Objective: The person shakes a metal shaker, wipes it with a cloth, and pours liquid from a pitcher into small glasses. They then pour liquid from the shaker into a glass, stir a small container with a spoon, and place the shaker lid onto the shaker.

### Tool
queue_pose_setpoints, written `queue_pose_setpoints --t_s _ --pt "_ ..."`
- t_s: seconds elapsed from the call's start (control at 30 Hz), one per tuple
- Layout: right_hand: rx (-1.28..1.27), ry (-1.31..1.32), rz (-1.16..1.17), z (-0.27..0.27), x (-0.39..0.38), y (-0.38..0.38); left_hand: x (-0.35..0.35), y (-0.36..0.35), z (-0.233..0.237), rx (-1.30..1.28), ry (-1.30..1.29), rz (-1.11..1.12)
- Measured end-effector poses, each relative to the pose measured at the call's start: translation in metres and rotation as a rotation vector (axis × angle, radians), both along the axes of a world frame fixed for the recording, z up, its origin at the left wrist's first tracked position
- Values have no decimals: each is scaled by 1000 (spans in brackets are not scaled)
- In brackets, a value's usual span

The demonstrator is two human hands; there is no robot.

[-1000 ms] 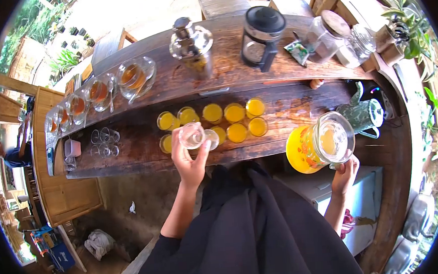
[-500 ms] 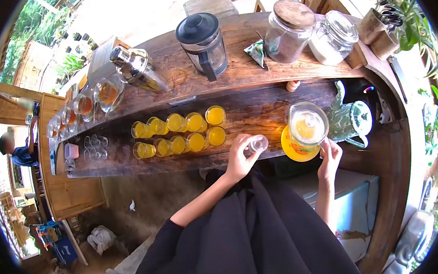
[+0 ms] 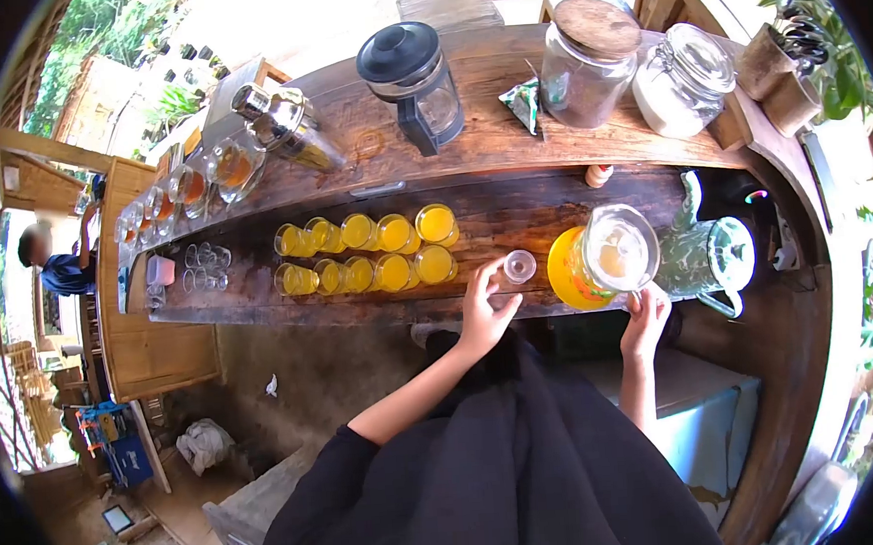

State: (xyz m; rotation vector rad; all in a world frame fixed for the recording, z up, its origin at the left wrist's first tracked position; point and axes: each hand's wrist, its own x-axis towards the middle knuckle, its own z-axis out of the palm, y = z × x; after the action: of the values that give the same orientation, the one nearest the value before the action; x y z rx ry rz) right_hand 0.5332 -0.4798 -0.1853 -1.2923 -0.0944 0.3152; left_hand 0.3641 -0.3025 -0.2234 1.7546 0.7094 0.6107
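A small empty glass (image 3: pixel 519 266) stands at the counter's front edge. My left hand (image 3: pixel 487 309) is beside it, thumb and fingers apart, with the fingertips close to its left side. My right hand (image 3: pixel 646 322) has its fingers closed at the near side of a clear pitcher (image 3: pixel 578 270) of orange-yellow liquid, where the handle is mostly hidden. Two rows of small glasses filled with yellow-orange drink (image 3: pixel 360 273) stand on the lower counter, left of my hands.
A green marbled kettle (image 3: pixel 720 253) is right of the pitcher. The raised shelf holds a French press (image 3: pixel 428 93), lidded jars (image 3: pixel 592 68), a metal shaker (image 3: pixel 288 127) and several glasses (image 3: pixel 189 188). A person (image 3: pixel 61 267) stands at far left.
My left thumb has moved away from the small glass, and the hand has opened. The pitcher's base has shifted left, with my right hand still at it. The camera view has shifted slightly.
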Motion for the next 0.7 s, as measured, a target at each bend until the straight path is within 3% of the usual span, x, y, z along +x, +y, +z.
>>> queue_pose_setpoints --t_s 0.27,0.33,0.53,0.6,0.7 --pt "7 -82 211 -13 -2 -21 -65 -9 -1 -407 20 60" --pt "-114 -100 -102 -3 -12 -2 -75 -3 5 -404 -50 119" --pt "-372 -512 -414 15 -33 15 -113 24 36 -335 -158 292" --pt "-544 -836 -523 39 -46 28 -127 35 46 -268 -211 380" --pt "-401 -1048 -402 66 -72 58 -162 57 44 -223 -213 491"
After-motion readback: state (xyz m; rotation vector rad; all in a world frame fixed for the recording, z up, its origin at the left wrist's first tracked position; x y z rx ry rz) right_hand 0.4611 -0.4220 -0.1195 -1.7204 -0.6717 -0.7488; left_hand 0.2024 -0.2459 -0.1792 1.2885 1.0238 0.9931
